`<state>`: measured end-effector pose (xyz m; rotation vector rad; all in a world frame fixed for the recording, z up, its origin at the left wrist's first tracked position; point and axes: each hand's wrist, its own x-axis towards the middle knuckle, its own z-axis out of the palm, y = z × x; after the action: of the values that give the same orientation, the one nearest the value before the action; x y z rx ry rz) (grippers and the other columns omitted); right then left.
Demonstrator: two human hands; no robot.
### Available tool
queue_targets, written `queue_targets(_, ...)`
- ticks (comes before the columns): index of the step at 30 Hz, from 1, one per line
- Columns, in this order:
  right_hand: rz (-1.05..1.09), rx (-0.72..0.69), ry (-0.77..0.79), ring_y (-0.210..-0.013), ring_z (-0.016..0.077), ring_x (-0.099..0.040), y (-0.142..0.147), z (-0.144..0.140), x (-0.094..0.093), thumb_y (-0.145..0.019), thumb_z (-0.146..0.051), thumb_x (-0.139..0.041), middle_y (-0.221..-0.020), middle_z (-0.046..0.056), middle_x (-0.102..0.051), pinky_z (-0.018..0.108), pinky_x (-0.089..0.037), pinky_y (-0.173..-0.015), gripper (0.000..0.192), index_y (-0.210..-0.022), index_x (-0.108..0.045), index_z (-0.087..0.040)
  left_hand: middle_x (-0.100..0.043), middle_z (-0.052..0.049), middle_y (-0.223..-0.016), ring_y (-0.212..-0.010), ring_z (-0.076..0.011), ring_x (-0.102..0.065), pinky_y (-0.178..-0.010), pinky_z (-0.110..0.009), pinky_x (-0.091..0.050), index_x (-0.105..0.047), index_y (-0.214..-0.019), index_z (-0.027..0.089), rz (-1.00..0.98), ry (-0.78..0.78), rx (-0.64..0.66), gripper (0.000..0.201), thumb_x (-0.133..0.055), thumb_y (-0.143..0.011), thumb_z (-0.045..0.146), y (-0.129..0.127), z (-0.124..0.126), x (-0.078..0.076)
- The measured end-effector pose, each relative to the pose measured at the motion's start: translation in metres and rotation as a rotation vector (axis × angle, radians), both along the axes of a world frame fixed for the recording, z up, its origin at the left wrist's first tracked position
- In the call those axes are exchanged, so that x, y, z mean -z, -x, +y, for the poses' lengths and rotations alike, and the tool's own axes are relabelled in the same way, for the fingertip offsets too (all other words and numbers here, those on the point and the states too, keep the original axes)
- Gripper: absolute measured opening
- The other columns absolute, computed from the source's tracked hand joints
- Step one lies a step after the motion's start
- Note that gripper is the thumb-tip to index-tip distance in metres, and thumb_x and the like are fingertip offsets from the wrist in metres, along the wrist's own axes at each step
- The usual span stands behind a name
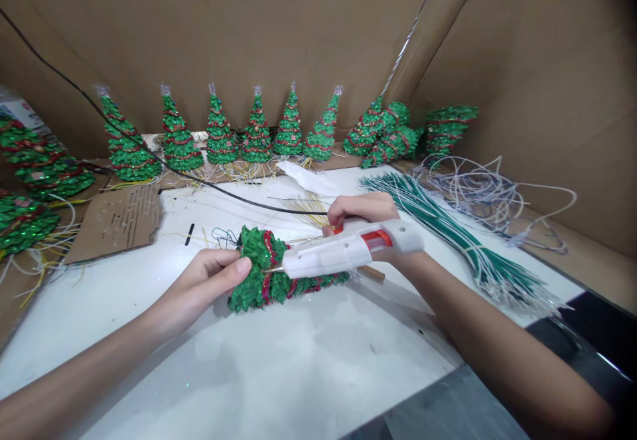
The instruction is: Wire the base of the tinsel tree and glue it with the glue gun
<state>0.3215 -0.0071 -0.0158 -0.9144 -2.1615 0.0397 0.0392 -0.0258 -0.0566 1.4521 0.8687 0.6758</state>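
Low over the white table (pixel 308 367), the left hand (pixel 209 284) is pinching the base of the green tinsel tree (pixel 263 267) lying on its side while the right hand (pixel 361 211) is gripping the glue gun (pixel 348 251) — its nozzle is pressing so near the thumb that hot glue is likely threatening a burn.

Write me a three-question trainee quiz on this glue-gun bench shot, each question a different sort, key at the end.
1. True or false: the right hand holds the white glue gun.
2. What does the left hand grip?
A. the wire bundle
B. the small green tree lying on its side
C. the cardboard scrap
3. Fill in: the gun's nozzle points at the tree's ____ end.

Key
1. True.
2. B.
3. Wide base, on the left; the narrow tip lies under the gun, toward the right.
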Motion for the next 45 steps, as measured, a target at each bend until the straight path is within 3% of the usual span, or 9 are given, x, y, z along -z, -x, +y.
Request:
queue_targets(4, 0.001, -0.06, 0.032, -0.047, 0.0087, -0.05, -0.0021, -0.0008, -0.0015, -0.072, -0.025, -0.056, -0.055, -0.003, -0.057, 0.021, -0.037, -0.05, 0.008, -0.067, -0.052, -0.021, -0.032, 0.004, -0.061, -0.058, -0.0119, -0.033, -0.054, -0.026, -0.022, -0.043, -0.06, 0.018, 0.0, 0.006, -0.006, 0.055, -0.059, -0.079, 0.067, -0.0006, -0.0001, -0.0005)
queue_targets(11, 0.012, -0.037, 0.074, -0.046, 0.0097, -0.049, -0.0031, 0.0008, -0.0002, -0.071, -0.031, -0.055, -0.055, -0.004, -0.056, 0.022, -0.038, -0.05, 0.01, -0.074, -0.053, -0.021, -0.035, 0.004, -0.06, -0.056, -0.0116, -0.033, -0.052, -0.026, -0.023, -0.046, -0.06, 0.017, 0.003, 0.005, -0.014, 0.055, -0.059, -0.078, 0.068, -0.0014, -0.0001, -0.0015)
queue_targets(21, -0.008, -0.055, 0.004, -0.044, 0.0077, -0.045, -0.0027, 0.0029, 0.0009, -0.071, -0.028, -0.054, -0.054, -0.005, -0.052, 0.021, -0.035, -0.047, 0.008, -0.07, -0.051, -0.021, -0.035, 0.003, -0.061, -0.058, -0.0126, -0.035, -0.054, -0.027, -0.023, -0.044, -0.061, 0.018, 0.012, 0.013, -0.013, 0.055, -0.059, -0.078, 0.069, 0.0, -0.0004, 0.0005)
queue_targets(33, 0.002, -0.058, 0.031, -0.045, 0.0081, -0.047, -0.0054, 0.0049, 0.0018, -0.071, -0.03, -0.057, -0.054, -0.004, -0.055, 0.021, -0.037, -0.047, 0.011, -0.07, -0.052, -0.02, -0.028, 0.005, -0.061, -0.057, -0.0115, -0.029, -0.053, -0.027, -0.019, -0.039, -0.06, 0.019, -0.019, 0.011, 0.003, 0.055, -0.058, -0.081, 0.066, -0.0006, -0.0002, 0.0004)
queue_targets(45, 0.033, -0.077, 0.033, -0.044, 0.0084, -0.049, -0.0069, 0.0056, 0.0046, -0.07, -0.031, -0.061, -0.053, -0.004, -0.057, 0.021, -0.037, -0.047, 0.014, -0.069, -0.054, -0.019, -0.033, 0.004, -0.061, -0.057, -0.0116, -0.032, -0.053, -0.026, -0.021, -0.044, -0.061, 0.018, -0.018, 0.005, -0.006, 0.053, -0.059, -0.08, 0.065, -0.0006, -0.0001, 0.0)
